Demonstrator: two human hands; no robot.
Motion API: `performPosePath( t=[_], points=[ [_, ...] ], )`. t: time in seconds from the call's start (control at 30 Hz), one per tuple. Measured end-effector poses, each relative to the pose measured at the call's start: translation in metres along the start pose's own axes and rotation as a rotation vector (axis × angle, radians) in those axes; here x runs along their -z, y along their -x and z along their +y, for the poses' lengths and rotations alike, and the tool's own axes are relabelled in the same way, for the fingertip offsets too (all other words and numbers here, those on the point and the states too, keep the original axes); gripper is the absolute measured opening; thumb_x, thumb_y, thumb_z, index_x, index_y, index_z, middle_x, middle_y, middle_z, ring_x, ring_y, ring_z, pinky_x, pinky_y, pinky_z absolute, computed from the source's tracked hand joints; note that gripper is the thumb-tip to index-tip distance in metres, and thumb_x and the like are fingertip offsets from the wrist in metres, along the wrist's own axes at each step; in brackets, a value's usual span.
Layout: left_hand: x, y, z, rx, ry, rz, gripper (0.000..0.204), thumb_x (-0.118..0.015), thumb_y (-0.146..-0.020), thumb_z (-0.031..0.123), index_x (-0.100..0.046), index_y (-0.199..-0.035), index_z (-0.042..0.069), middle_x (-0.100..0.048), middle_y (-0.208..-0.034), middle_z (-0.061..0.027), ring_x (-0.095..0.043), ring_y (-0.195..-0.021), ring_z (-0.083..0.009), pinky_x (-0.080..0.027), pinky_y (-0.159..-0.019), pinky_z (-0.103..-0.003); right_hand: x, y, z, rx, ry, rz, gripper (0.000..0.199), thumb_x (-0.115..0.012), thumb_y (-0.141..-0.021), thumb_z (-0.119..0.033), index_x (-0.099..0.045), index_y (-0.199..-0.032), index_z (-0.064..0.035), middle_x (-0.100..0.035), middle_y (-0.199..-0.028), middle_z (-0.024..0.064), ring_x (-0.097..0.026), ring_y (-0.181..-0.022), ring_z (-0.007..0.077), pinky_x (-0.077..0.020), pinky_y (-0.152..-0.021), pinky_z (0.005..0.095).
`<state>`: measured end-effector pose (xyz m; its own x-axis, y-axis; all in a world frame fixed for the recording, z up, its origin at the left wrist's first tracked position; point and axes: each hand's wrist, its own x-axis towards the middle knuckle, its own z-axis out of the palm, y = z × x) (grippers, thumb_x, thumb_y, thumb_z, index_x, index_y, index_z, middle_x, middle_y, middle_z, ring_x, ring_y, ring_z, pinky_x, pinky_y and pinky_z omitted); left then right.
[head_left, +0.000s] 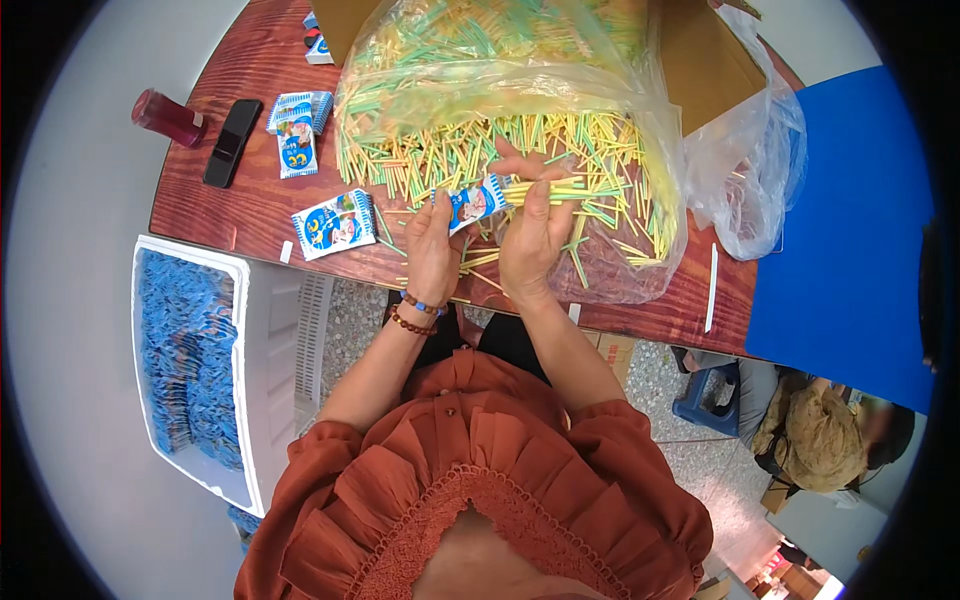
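My left hand point(430, 250) holds a small blue and white packet point(474, 204) above the table's near edge. My right hand point(532, 232) pinches a bundle of thin yellow and green sticks point(562, 190), their ends against the packet's opening. Both hands hover just in front of a large clear plastic bag point(520, 90) that lies open and is heaped with yellow, green and orange sticks. Beaded bracelets circle my left wrist.
More blue and white packets point(334, 224) lie on the brown wooden table point(230, 210), with a black phone point(232, 142) and a red bottle point(166, 118) at far left. A white crate point(262, 360) of blue packets stands below left. A cardboard box point(708, 62) and a blue sheet point(850, 230) lie to the right.
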<state>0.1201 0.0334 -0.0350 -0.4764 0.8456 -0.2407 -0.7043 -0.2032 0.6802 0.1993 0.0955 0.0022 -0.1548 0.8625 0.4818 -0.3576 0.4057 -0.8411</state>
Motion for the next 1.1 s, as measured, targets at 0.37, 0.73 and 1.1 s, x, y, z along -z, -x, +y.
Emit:
performPosePath(
  t=[0.37,0.73,1.1],
  points=[
    [0.0,-0.02,-0.011,-0.093,0.102,-0.03,0.023,-0.049,-0.099,0.024,-0.061,-0.094,0.006,-0.065,-0.09,-0.0011,-0.061,-0.081,-0.0077,-0.053,-0.076,-0.027,-0.001,-0.009,0.004,-0.289,-0.111,0.008,0.029,-0.037,-0.101,-0.023,-0.054,-0.107,0.0002,-0.054,-0.127,0.0177,-0.045,-0.122,0.0245,-0.0348,-0.101,0.037],
    [0.001,-0.036,-0.013,-0.101,0.122,-0.12,0.027,-0.044,-0.101,0.024,-0.061,-0.105,0.003,-0.066,-0.106,-0.0084,-0.065,-0.096,-0.0177,-0.053,-0.082,-0.034,-0.001,-0.029,0.005,-0.342,-0.209,-0.014,0.041,-0.033,-0.101,-0.025,-0.051,-0.122,0.0047,-0.044,-0.139,0.0187,-0.037,-0.129,0.0256,-0.0275,-0.109,0.0387],
    [0.0,-0.043,-0.009,-0.072,0.223,-0.158,0.025,-0.045,-0.101,0.023,-0.058,-0.11,0.004,-0.064,-0.111,-0.0079,-0.062,-0.101,-0.019,-0.052,-0.082,-0.037,0.004,-0.045,0.002,-0.343,-0.075,-0.18,0.047,-0.034,-0.099,-0.024,-0.044,-0.132,0.0083,-0.039,-0.144,0.0182,-0.03,-0.137,0.0256,-0.0204,-0.114,0.0374]
  ],
)
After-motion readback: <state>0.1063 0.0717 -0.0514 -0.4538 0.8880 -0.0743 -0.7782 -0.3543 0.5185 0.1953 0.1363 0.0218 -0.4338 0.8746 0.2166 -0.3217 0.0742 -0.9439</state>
